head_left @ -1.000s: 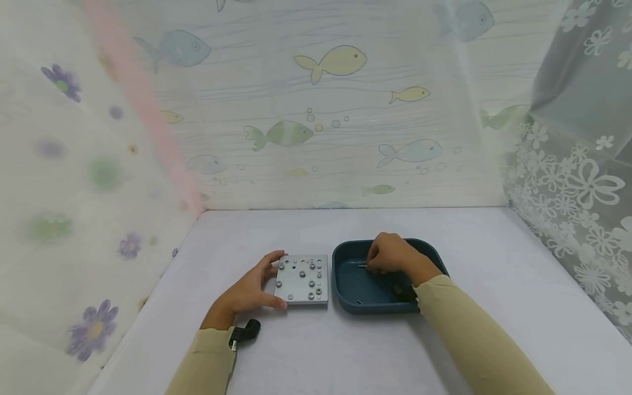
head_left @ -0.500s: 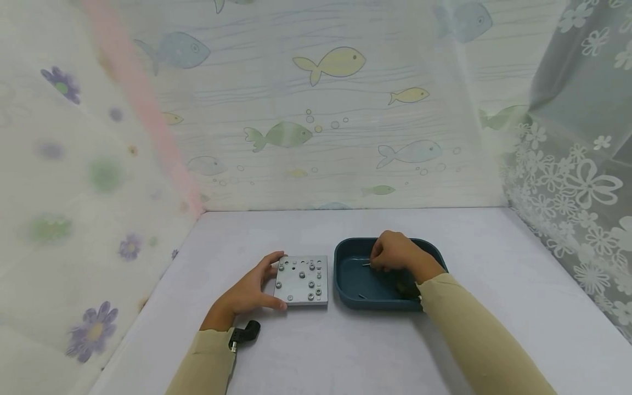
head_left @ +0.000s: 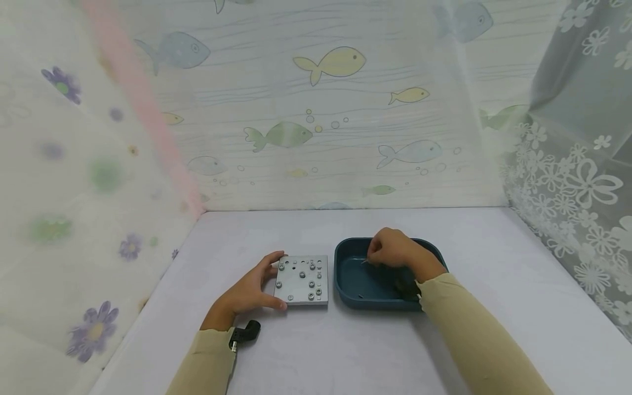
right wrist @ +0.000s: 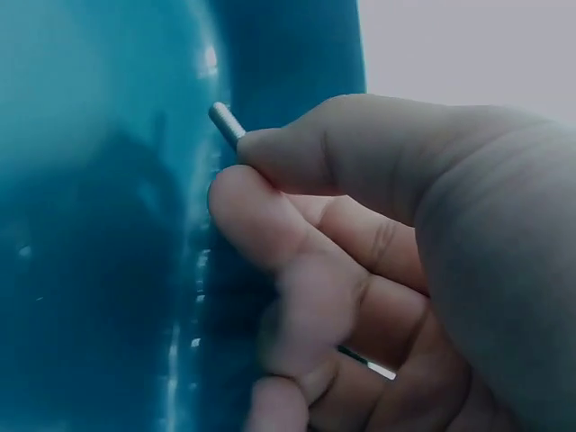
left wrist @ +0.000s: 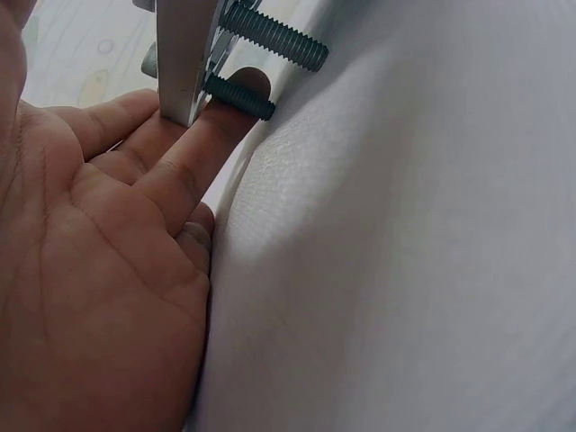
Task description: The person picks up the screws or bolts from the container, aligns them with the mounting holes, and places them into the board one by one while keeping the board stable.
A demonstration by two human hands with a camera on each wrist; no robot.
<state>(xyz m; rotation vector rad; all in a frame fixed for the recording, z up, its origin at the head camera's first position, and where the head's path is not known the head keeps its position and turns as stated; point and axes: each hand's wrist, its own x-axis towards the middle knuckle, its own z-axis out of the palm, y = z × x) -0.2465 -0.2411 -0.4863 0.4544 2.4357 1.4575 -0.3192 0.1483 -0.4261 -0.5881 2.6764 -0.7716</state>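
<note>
My left hand grips the left side of a square silver metal plate, thumb at the near corner and fingers at the far one. Several socket-head screws and a few bare holes show on its top. From the left wrist, threaded screw shanks jut out below the plate, and one fingertip lies behind a shank. Over the blue tray, my right hand pinches a small metal screw between thumb and index finger. Its threaded end points out; the rest is hidden in the fingers.
Another small screw lies on the tray floor near the front wall. A dark shape shows beside the right cuff. A black wrist device sits at the left cuff. Patterned curtains border the white table behind and at both sides.
My right hand has risen slightly with the screw, whose visible end has tilted. Early on, the tray shifted a little right and away. My left hand and the plate stay put.
</note>
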